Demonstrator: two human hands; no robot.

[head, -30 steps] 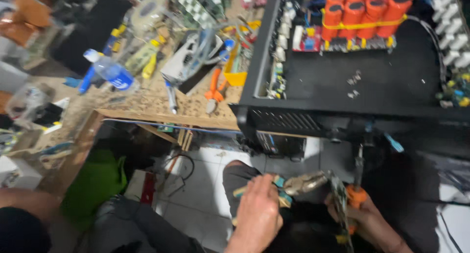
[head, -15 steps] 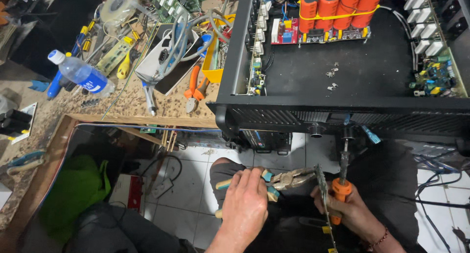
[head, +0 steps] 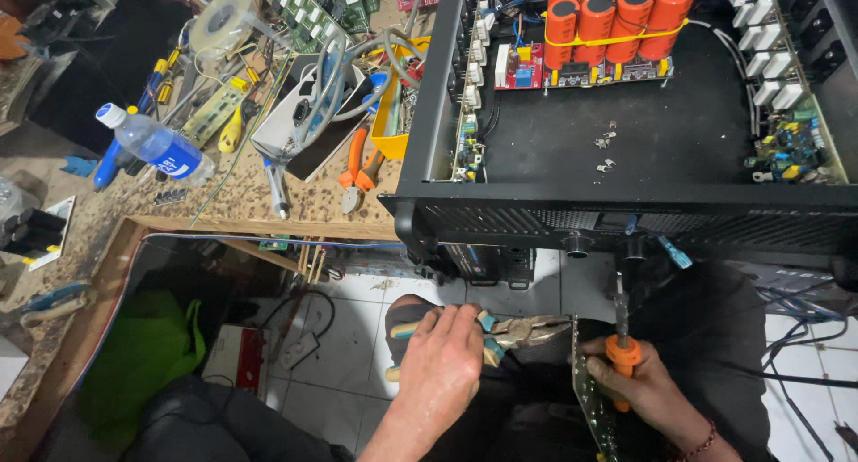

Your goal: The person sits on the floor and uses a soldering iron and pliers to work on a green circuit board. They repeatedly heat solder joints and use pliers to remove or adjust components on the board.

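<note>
Black steel fills most of what we are looking at: the open chassis [head: 626, 149] is lying on the bench [head: 223, 203], its front overhanging our lap. Below it we are holding a narrow plate [head: 592, 399] edge-up. Our left hand [head: 440, 359] is closed around the pliers [head: 509, 331], whose jaws are reaching toward the plate's top. Our right hand [head: 639, 390] is wrapped around the orange screwdriver [head: 620, 337], tip pointing up near the front panel. To do this well, we are probably wanting the pliers clamped firm and the driver kept square to the fastener, pressure steady.
</note>
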